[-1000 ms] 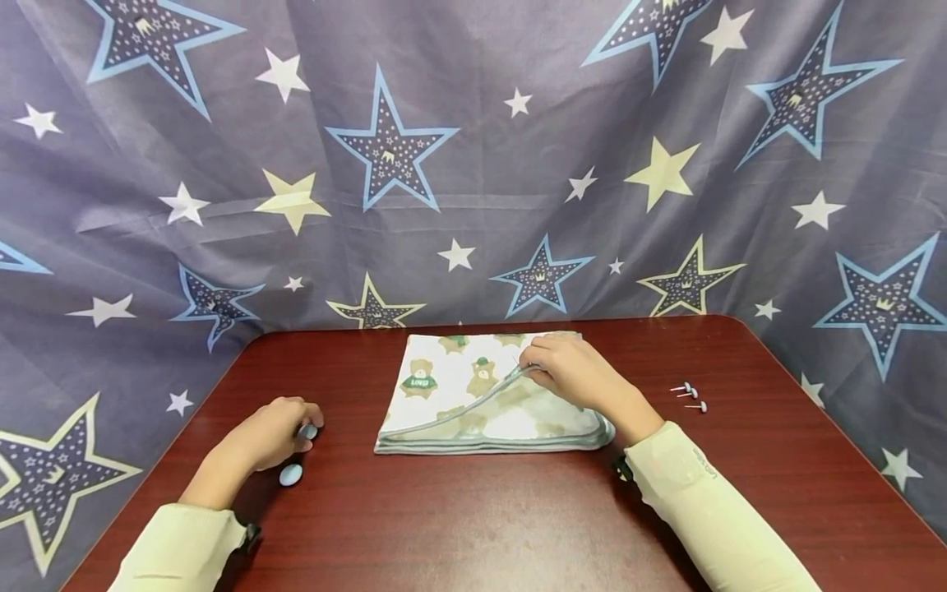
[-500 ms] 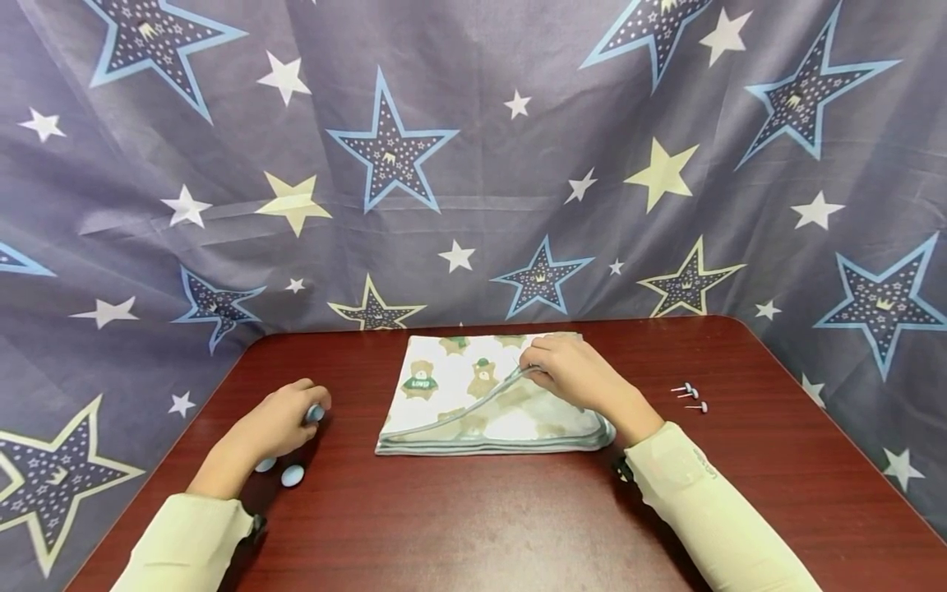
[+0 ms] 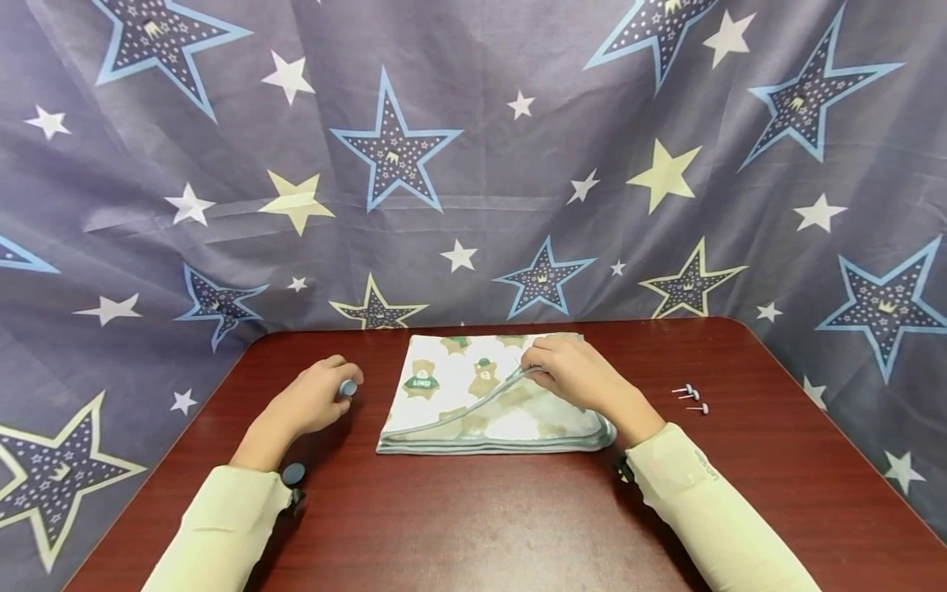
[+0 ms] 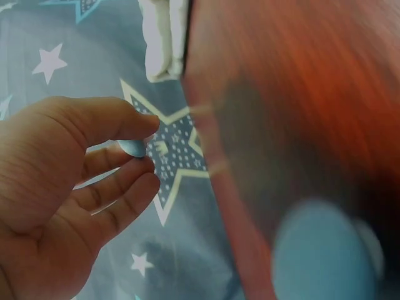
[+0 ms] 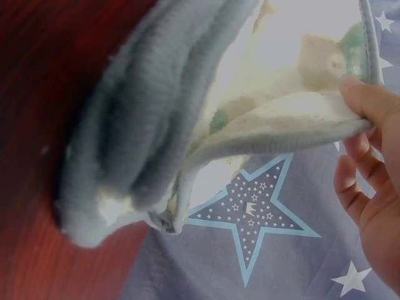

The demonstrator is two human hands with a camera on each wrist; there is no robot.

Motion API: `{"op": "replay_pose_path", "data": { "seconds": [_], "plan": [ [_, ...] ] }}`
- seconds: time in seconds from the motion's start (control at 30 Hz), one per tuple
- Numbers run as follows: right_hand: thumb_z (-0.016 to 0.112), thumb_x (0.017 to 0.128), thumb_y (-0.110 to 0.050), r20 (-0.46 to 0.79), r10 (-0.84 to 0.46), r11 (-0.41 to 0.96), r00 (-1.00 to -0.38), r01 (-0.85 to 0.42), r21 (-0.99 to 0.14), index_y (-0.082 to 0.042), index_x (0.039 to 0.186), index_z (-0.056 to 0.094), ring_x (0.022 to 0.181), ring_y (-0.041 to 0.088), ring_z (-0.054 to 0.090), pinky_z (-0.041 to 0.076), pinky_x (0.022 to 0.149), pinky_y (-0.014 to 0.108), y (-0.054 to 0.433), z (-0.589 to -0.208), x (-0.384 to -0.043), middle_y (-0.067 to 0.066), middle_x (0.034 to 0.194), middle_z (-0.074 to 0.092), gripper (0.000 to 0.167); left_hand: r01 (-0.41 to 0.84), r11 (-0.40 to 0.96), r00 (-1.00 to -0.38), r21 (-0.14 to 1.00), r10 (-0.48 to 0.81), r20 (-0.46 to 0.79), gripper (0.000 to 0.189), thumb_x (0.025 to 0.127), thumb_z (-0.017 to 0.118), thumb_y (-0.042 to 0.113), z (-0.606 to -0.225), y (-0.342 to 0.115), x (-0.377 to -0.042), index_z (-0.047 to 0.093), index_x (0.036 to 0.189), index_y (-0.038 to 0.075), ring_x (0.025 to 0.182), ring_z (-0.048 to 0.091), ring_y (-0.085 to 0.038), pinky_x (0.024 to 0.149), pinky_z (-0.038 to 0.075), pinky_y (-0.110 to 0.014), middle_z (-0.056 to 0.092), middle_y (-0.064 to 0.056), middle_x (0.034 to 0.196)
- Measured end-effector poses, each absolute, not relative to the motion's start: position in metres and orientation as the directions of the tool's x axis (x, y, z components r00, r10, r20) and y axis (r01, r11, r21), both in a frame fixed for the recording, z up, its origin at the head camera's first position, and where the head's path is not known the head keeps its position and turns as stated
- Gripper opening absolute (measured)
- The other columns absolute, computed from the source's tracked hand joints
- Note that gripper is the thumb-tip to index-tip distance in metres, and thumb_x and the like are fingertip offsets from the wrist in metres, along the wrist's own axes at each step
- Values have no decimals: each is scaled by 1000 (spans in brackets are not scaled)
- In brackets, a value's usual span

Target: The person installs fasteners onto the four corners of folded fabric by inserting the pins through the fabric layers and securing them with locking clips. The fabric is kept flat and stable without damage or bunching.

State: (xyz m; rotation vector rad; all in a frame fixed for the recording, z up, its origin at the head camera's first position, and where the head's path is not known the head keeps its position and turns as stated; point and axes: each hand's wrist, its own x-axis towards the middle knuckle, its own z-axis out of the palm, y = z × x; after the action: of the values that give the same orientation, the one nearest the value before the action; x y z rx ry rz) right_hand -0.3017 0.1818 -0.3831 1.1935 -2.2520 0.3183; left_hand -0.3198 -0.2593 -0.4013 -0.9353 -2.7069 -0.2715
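- On the counter [image 3: 481,526], middle, toward the far edge: cloth [image 3: 444,395], one, bear-printed, grey-edged, folded in layers; top layer partly raised on the right side.
- At the cloth: right hand [image 3: 573,374]; grip narrow, thumb and fingers pinching the raised edge.
- Left of the cloth, apart from it: left hand [image 3: 314,395]; grip narrow, holding held disc [image 3: 348,387], blue, one, between thumb and fingers.
- Beside the left cuff [image 3: 240,501]: loose disc [image 3: 293,474], blue.
- Right of the cloth: pins [image 3: 695,395], three, pale-headed, lying close together.
- Risks, as judged: held disc could drop, being small and pinched near the fingertips; raised edge could fall back or crease if the right pinch slackens; loose disc could be knocked, the cuff being so near.
- Changes against half a second ago: left hand and held disc nearer the cloth and farther up the counter; of two discs then visible near the left wrist, one shows in the head view; right hand, cloth and pins practically unaltered.
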Motion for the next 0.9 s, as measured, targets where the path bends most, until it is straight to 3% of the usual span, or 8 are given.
{"op": "replay_pose_path", "data": {
  "seconds": [0.57, 0.9],
  "plan": [
    [82, 85, -9, 571, -687, 579, -449, -814, 57, -14, 94, 73, 87, 16, 67, 54, 77, 36, 181, -382, -301, -3, 92, 69, 13, 685, 715, -708, 140, 606, 363, 26, 80, 75, -2, -401, -193, -340, 71, 106, 2, 89, 62, -25, 80, 53, -44, 65, -10, 101],
    [82, 85, -9, 568, -685, 585, -457, -809, 54, -14, 93, 73, 85, 16, 67, 53, 77, 37, 179, -382, -299, -3, 91, 69, 13, 734, 637, -671, 235, 625, 400, 27, 84, 73, 0, -395, -150, -339, 72, 110, 2, 89, 66, -24, 80, 55, -41, 66, -11, 108]
  ]
}}
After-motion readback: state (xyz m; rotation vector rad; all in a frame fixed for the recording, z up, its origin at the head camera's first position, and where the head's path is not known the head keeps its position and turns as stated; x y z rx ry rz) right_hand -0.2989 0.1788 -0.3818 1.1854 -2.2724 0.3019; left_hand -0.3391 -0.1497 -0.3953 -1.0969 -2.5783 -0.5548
